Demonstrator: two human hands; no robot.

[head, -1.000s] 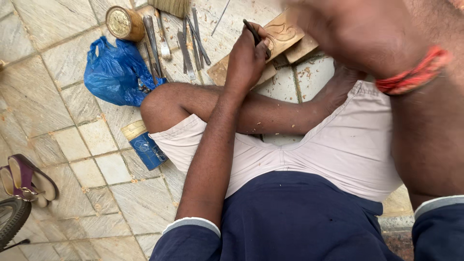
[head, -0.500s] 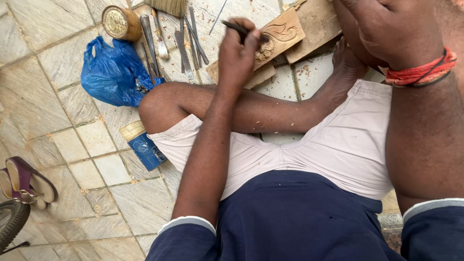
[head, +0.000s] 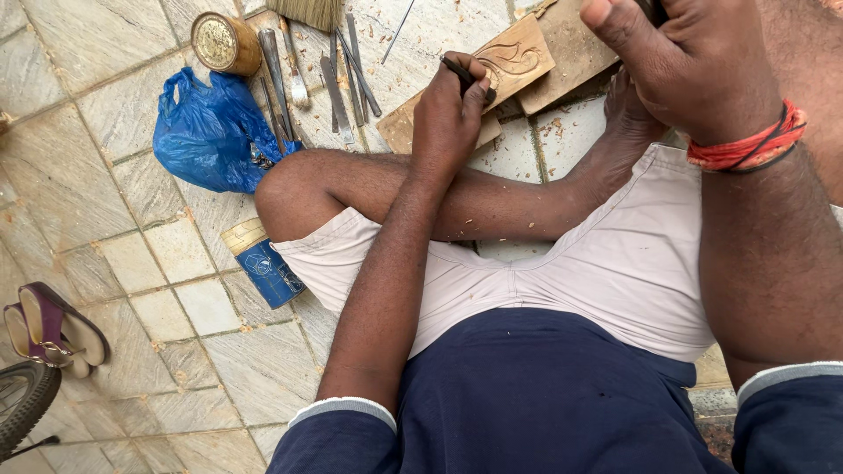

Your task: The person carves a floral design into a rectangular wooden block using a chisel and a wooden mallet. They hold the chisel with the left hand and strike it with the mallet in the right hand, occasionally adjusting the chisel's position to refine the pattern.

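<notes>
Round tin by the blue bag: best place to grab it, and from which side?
Grip the round tin across its curved side wall, from above and its left. It lies tilted, its lid facing the camera. Chisels crowd its right and the blue bag lies below; the left side looks free.

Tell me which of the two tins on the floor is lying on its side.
The blue tin beside the knee lies on its side; the gold-lidded tin near the tools stands upright.

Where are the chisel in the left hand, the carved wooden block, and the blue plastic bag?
chisel [head: 458, 68], head view, on its dark shaft above the fingers.
carved wooden block [head: 516, 54], head view, on the carved scroll face.
blue plastic bag [head: 206, 132], head view, on its crumpled middle.
</notes>
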